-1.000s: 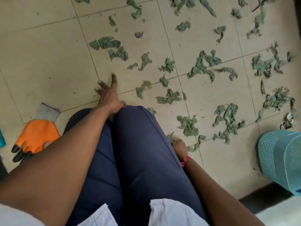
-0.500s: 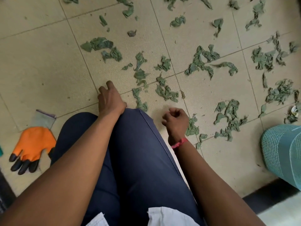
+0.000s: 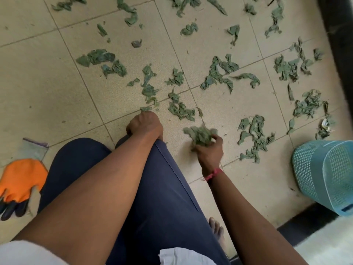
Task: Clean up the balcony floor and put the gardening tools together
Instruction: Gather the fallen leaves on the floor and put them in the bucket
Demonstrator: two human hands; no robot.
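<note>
Near the blue mesh basket [image 3: 324, 169], your right hand [image 3: 209, 152] clutches crumpled leaves [image 3: 200, 134]; your left hand [image 3: 145, 126], farther off, is curled, contents unseen.

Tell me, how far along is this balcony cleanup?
Early days. Nothing looks finished. In hand: the right hand grips a clump of dry leaves; the left hand curls by another scrap. Still to do: scattered leaves litter many tiles, and the orange glove lies alone, away from the blue basket.

navy trousers [image 3: 152, 197] over bent knees, red thread wristband [image 3: 214, 174], white shirt hem [image 3: 183, 258], black threshold strip [image 3: 305, 220]
</note>
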